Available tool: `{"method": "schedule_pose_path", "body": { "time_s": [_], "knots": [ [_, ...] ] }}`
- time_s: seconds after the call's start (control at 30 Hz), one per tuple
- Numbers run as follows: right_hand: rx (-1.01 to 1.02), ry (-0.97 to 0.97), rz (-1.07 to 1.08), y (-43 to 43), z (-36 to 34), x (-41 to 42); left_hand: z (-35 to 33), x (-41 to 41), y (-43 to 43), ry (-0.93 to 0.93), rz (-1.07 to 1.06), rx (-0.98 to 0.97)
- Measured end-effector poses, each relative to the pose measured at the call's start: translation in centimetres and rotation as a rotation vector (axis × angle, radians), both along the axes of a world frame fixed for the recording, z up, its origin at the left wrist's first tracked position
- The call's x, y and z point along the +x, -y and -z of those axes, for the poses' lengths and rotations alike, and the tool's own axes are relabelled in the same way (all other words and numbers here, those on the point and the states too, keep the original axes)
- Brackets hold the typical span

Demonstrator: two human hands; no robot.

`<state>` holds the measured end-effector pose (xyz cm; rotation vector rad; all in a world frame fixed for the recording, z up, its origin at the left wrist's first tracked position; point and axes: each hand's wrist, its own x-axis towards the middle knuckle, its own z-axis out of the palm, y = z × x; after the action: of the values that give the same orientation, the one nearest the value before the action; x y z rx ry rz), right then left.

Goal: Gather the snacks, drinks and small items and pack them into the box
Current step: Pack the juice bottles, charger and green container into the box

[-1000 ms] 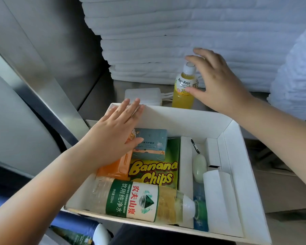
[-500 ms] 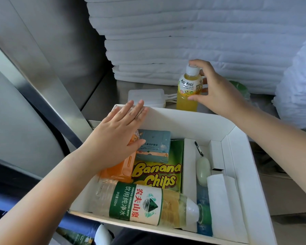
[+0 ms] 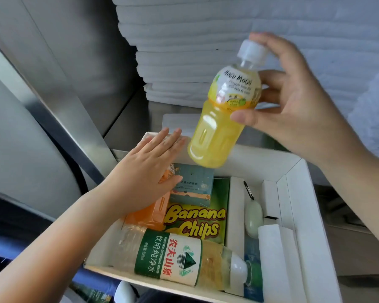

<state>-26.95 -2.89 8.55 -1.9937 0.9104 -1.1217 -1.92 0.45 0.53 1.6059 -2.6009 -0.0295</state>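
The juice [image 3: 219, 127] is gripped, tilted, above the box [image 3: 260, 161] by the right hand [image 3: 298, 106]. The flat, empty left hand [image 3: 144, 178] seemingly rests on the contents. The juice should be laid flat once that hand is withdrawn.

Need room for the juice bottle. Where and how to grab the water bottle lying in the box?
Probably the labelled middle of the water bottle, from above, fingers straddling its width. It lies on its side along the near wall of the box, cap to the right, so only its top side looks open.
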Motion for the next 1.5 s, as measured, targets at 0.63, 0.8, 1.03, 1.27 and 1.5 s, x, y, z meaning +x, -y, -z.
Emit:
{"method": "schedule_pose_path", "body": {
  "time_s": [0.63, 0.8, 1.03, 1.27, 1.5],
  "knots": [
    [0.491, -0.360, -0.029, -3.1, 8.1, 3.8, -0.9, 1.6, -3.2, -0.034, 0.002, 0.092],
    [0.671, -0.239, -0.032, -2.1, 8.9, 4.8, -1.1, 1.7, -4.1, -0.114, 0.038, 0.183],
    [0.736, -0.227, -0.043, -1.5, 9.6, 5.3, -0.8, 1.4, -4.4, 0.014, 0.079, 0.180],
    [0.326, -0.633, -0.004, -1.1, 8.5, 4.6, -0.6, 0.8, -3.2, 0.044, 0.182, 0.190],
    [0.127, -0.827, -0.028, -0.5, 8.5, 4.9, 0.8, 0.8, -1.5, 0.052, 0.208, 0.192]
  ]
}}
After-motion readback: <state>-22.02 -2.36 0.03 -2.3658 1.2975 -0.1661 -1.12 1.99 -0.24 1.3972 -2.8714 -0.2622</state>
